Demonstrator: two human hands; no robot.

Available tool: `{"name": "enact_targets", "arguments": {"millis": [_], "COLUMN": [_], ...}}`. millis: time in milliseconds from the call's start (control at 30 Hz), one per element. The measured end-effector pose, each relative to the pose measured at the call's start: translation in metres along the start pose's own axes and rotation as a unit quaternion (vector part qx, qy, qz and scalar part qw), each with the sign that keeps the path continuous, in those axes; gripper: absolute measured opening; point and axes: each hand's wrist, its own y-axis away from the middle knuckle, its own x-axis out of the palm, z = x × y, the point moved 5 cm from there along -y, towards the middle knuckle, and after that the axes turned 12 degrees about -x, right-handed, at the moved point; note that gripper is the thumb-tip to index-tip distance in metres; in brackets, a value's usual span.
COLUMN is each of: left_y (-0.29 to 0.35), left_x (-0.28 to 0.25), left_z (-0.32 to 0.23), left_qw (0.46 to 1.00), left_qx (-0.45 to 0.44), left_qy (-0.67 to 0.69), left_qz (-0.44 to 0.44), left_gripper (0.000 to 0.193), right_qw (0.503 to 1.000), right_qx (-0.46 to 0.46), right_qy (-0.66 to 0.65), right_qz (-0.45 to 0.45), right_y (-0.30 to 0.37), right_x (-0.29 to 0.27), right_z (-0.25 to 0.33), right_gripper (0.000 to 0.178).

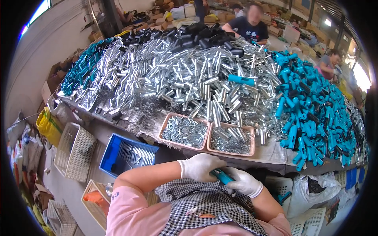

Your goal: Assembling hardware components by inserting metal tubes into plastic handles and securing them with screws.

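In front of my apron, a teal plastic handle-like piece (223,176) with a dark end is held between my two white-gloved hands. My left hand (201,167) is closed around its upper left end, covering part of it. My right hand (245,182) grips the lower right end, with fingers wrapped underneath. Just beyond the hands, two pink trays stand at the table's edge. The left tray (160,135) holds small metal pins or screws; the right tray (253,147) holds tiny metal parts and several short tubes.
Metal tubes and rods (185,74) are heaped across the table. Teal handle pieces (311,114) pile up at right, black sleeves (201,37) at the back. A blue crate (108,157) and white baskets (80,155) stand on the floor at left. A person (252,27) sits across the table.
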Motion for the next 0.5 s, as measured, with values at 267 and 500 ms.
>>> {"name": "enact_targets", "arguments": {"millis": [267,500], "left_y": [0.007,-0.001], "left_x": [0.015,-0.010], "left_z": [0.035,0.036], "left_qw": [0.990,0.991], "left_qx": [-0.119,-0.095], "left_qy": [0.069,0.071], "left_qz": [0.042,0.062], "left_gripper": [0.046,0.042], "right_qw": [0.859,0.792], "right_qx": [-0.146,-0.265], "right_qy": [0.488,0.550], "right_qz": [0.047,0.012], "right_y": [-0.017,-0.028], "right_x": [0.001,-0.001], "right_z": [0.028,0.031], "right_gripper": [0.055,0.062]}}
